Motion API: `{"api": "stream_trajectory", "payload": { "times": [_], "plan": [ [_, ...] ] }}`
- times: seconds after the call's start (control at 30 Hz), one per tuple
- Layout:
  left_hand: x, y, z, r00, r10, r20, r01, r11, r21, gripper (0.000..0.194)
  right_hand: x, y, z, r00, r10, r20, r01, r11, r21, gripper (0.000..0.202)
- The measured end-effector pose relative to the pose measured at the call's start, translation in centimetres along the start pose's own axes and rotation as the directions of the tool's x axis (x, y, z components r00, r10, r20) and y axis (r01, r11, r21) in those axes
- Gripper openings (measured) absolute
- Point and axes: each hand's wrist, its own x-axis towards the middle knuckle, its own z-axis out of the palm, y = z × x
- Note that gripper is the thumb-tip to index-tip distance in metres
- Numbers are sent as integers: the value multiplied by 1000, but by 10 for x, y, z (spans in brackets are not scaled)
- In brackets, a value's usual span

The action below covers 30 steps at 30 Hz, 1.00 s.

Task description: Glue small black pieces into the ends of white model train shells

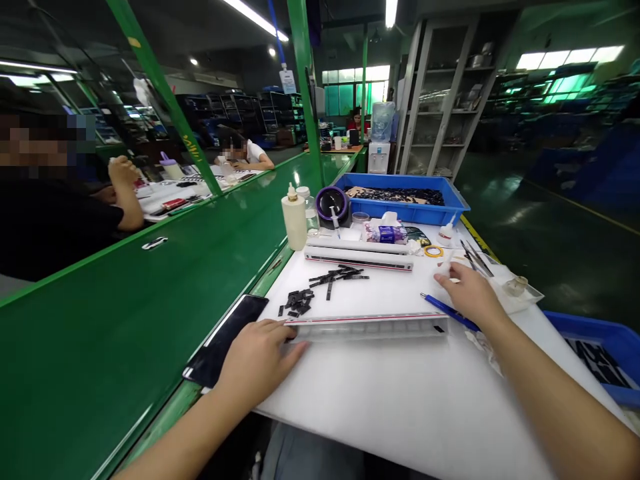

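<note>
My left hand (pixel 260 353) holds the left end of a long pale strip (pixel 370 328) with a red line along its edge, fingers behind it and thumb in front. At the right, my right hand (pixel 467 290) is closed, its thumb and index finger pinching a small white item (pixel 444 268). Below that hand lies a blue pen-like tool (pixel 450 312). Small black pieces (pixel 299 301) form a pile beyond the strip, with thin black pieces (pixel 340 275) beside them. Farther back rests a white bar (pixel 357 257).
A cream bottle (pixel 294 220), a round black device (pixel 333 203) and a tissue pack (pixel 385 232) stand at the back, before a blue bin (pixel 400 210). Tweezers (pixel 476 259) and a clear tray (pixel 515 297) lie right. A phone (pixel 227 340) is left, beside a green partition (pixel 150 300).
</note>
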Motion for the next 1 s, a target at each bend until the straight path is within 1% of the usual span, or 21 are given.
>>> {"api": "stream_trajectory", "payload": {
  "times": [0.03, 0.07, 0.1, 0.13, 0.17, 0.23, 0.3, 0.37, 0.43, 0.5, 0.53, 0.57, 0.6, 0.63, 0.7, 0.73, 0.77, 0.83, 0.87, 0.93, 1.0],
  "plan": [
    [1, 0, -1, 1000, -4, 8, 4, 1000, -20, 33, -4, -11, -3, 1000, -16, -18, 18, 988, 152, 42],
    [2, 1, -1, 1000, -6, 11, 7, 999, -39, 32, -9, -26, -6, 999, -33, -19, 38, 941, 335, 46],
    [3, 1, 0, 1000, -6, 8, 6, 998, -57, 31, -15, -44, -8, 998, -60, -7, 55, 853, 519, 49],
    [4, 1, 0, 1000, -4, -1, 4, 997, -73, 29, -21, -63, -11, 995, -100, 8, 68, 736, 674, 50],
    [5, 1, 1, 1000, -1, -13, 0, 996, -84, 28, -28, -84, -12, 989, -148, 21, 77, 629, 773, 48],
    [5, 0, 4, 999, 13, -43, -17, 995, -96, 28, -41, -124, -8, 977, -215, -1, 102, 460, 882, 32],
    [4, 0, 6, 998, 23, -60, -29, 994, -102, 28, -50, -154, 7, 968, -250, 4, 74, 302, 951, 20],
    [3, 0, 8, 998, 10, -68, -18, 993, -114, 28, -57, -169, 29, 959, -271, 81, -36, 167, 985, 18],
    [1, 2, 10, 996, -17, -85, 6, 992, -130, 27, -64, -171, 55, 930, -290, 225, -204, 104, 974, 19],
    [0, 3, 11, 994, -38, -99, 24, 990, -136, 27, -73, -168, 78, 885, -299, 356, -341, 105, 934, 21],
    [-1, 4, 11, 994, -43, -99, 30, 991, -133, 27, -78, -166, 87, 866, -301, 399, -380, 120, 917, 22],
    [-1, 4, 11, 994, -46, -96, 33, 991, -130, 27, -84, -165, 94, 860, -297, 414, -389, 142, 910, 22],
    [-2, 5, 11, 994, -48, -93, 36, 991, -126, 27, -89, -164, 100, 871, -287, 398, -362, 171, 916, 22],
    [-2, 5, 11, 995, -50, -91, 38, 991, -125, 27, -94, -164, 104, 896, -271, 353, -301, 213, 929, 21],
    [-3, 5, 11, 994, -51, -92, 39, 990, -133, 27, -104, -165, 111, 949, -243, 201, -112, 336, 935, 25],
    [-4, 5, 12, 995, -51, -91, 38, 990, -138, 26, -109, -166, 113, 964, -240, 116, -7, 411, 912, 27],
    [-4, 5, 12, 995, -50, -89, 37, 989, -143, 26, -113, -166, 115, 967, -252, 44, 88, 487, 869, 29],
    [-4, 4, 12, 995, -45, -92, 31, 988, -150, 26, -120, -167, 118, 944, -328, -40, 244, 611, 753, 30],
    [-5, 4, 13, 994, -42, -96, 27, 988, -151, 26, -122, -167, 120, 922, -382, -62, 316, 650, 691, 30],
    [-5, 4, 14, 994, -39, -105, 23, 988, -151, 25, -125, -166, 123, 868, -488, -91, 445, 686, 575, 27],
    [-5, 4, 15, 994, -32, -106, 16, 988, -151, 24, -125, -166, 126, 829, -548, -112, 527, 699, 483, 27]
  ]
}}
